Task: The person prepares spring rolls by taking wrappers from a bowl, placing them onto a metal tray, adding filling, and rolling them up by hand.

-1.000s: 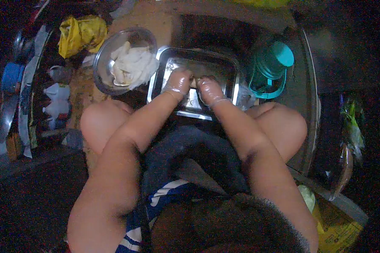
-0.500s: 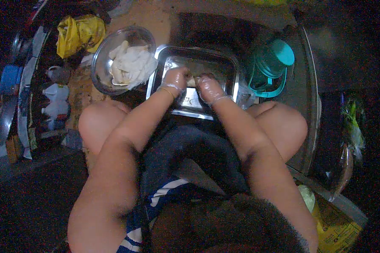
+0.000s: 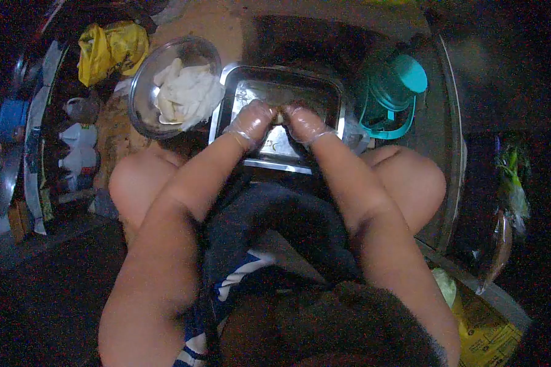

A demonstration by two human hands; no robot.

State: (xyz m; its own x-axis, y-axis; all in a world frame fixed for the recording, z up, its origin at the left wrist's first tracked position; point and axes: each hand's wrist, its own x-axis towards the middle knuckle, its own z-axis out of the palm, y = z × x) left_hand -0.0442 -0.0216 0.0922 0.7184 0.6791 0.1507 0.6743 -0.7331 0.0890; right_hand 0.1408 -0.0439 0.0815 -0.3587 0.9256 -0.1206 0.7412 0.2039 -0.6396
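Note:
My left hand [image 3: 256,120] and my right hand [image 3: 305,123], both in clear plastic gloves, meet over a shiny metal tray [image 3: 288,164]. Between their closed fingers sits a small pale piece [image 3: 279,118], mostly hidden by the fingertips. Both hands grip it, one from each side. Left of the tray stands a round metal bowl [image 3: 142,116], its side close to the tray's corner. Pale, long pieces [image 3: 176,101] and a white, crumpled thin sheet [image 3: 203,93] lie in it.
A teal pitcher-like container [image 3: 390,92] with a handle stands right of the tray. A yellow plastic bag [image 3: 113,52] lies at the upper left, white bottles [image 3: 79,137] below it. Wrapped green vegetables [image 3: 511,171] lie at far right. My bent knees flank the tray.
My hands have drawn closer together and turned inward around the pale piece. The view has shifted slightly, with the bowl and tray a little further left.

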